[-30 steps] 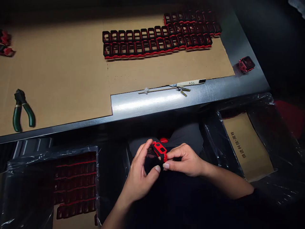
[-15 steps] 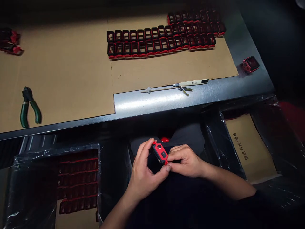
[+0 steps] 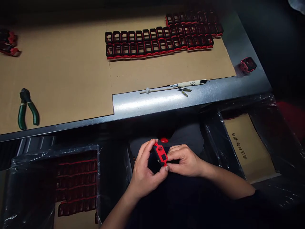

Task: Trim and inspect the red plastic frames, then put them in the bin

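Observation:
Over my lap I hold a red and black plastic frame (image 3: 161,153), tilted so that its red side with a round hole and a dark square faces up. My left hand (image 3: 145,170) grips it by its two ends, fingers at the top and thumb at the bottom. The fingertips of my right hand (image 3: 184,160) are pinched at its lower right edge; whether something small sits between them is hidden. On the bench above stand rows of similar red and black frames (image 3: 140,47).
Green-handled cutting pliers (image 3: 27,108) lie on the cardboard (image 3: 71,70) at left. A white-handled knife (image 3: 193,83) and a cotton-tipped stick (image 3: 152,91) rest on the metal edge. One single frame (image 3: 248,65) sits far right. Plastic-lined boxes flank me, the left (image 3: 30,178) holding several frame rows.
The frame has turned slightly in my hands, showing its red face more fully. My hands keep nearly the same grip; the whole view has shifted a little.

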Available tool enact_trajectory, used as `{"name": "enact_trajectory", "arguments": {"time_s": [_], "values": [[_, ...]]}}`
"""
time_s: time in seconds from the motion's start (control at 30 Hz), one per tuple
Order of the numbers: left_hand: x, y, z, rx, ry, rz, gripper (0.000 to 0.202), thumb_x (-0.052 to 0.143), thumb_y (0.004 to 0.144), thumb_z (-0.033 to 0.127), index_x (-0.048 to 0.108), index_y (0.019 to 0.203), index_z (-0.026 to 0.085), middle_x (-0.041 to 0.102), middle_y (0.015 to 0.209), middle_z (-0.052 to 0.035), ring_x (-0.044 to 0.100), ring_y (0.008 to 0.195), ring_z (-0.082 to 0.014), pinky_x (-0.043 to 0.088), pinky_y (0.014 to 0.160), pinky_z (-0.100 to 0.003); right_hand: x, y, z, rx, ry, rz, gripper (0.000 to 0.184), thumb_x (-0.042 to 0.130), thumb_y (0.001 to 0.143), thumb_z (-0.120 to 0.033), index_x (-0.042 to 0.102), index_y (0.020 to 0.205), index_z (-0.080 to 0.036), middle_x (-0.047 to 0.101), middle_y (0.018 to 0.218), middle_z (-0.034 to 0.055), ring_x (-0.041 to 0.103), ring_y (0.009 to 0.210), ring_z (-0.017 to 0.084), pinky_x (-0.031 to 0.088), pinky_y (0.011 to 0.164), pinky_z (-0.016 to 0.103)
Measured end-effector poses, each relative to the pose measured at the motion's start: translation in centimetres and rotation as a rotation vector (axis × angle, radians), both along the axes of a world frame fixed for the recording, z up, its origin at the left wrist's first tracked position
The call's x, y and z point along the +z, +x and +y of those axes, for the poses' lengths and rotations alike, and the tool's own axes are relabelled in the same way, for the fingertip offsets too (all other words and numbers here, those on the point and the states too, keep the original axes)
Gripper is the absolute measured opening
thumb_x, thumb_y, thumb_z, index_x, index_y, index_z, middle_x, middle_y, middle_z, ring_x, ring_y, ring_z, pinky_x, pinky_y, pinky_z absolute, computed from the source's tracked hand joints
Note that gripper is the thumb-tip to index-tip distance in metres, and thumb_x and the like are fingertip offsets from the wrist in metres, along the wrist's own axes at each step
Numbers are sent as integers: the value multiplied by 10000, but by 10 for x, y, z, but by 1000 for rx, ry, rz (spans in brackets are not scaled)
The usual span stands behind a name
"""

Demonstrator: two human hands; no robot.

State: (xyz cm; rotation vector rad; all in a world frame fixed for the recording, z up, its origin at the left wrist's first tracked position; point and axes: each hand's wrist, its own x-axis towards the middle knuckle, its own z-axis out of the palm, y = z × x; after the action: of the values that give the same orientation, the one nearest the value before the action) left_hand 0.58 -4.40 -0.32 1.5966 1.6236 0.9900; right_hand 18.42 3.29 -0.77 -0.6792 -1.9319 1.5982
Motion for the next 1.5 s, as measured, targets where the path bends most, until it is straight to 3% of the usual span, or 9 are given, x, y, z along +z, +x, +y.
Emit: {"name": "enact_trajectory", "arguments": {"time_s": [0.4, 0.73, 0.9, 1.23, 1.37, 1.5], "values": [[-11, -2, -1, -75, 25, -152, 780, 727, 794, 225, 375, 1488, 254, 586, 1424, -144, 580, 1308, -291, 512, 1070, -493, 1, 1, 1, 37, 31, -22, 97, 667, 851, -146, 749, 804, -170, 702, 661, 20, 627, 600, 135, 487, 631, 254], [-16, -2, -5, -66, -208, -465, 700, 748, 810, 347, 439, 1425, 213, 578, 1433, -187, 628, 1245, -315, 498, 1070, -503, 5, 3, -1, 22, 137, -38, 111, 638, 877, -189, 740, 833, -180, 708, 659, 24, 610, 573, 137, 494, 619, 275], [-12, 0, -4, -16, -227, -462, 668, 780, 773, 382, 472, 1346, 229, 606, 1367, -161, 641, 1191, -305, 522, 1032, -496, 6, 4, 0, 44, 98, -17, 116, 642, 899, -212, 749, 875, -175, 738, 718, 42, 646, 613, 141, 509, 634, 269], [-18, 4, -5, -16, -1, -235, 678, 711, 803, 227, 404, 1406, 268, 512, 1388, -156, 574, 1257, -320, 512, 1028, -547, 0, 5, 2, 49, 90, -47, 139, 649, 912, -227, 764, 843, -190, 730, 706, 36, 640, 618, 141, 512, 650, 271], [-17, 3, -5, -8, 55, -157, 722, 700, 803, 186, 379, 1444, 270, 509, 1396, -154, 547, 1282, -313, 515, 1033, -544, 1, 8, 4, 46, 4, -87, 130, 641, 875, -169, 771, 879, -177, 718, 714, 34, 631, 632, 135, 503, 646, 258], [-11, 3, -2, -56, 111, -32, 760, 660, 798, 138, 352, 1481, 267, 524, 1377, -151, 560, 1265, -303, 543, 1003, -520, 2, 11, 7, -48, -333, -71, 210, 656, 885, -257, 741, 1057, -169, 750, 870, 56, 678, 748, 149, 537, 697, 267]]}}
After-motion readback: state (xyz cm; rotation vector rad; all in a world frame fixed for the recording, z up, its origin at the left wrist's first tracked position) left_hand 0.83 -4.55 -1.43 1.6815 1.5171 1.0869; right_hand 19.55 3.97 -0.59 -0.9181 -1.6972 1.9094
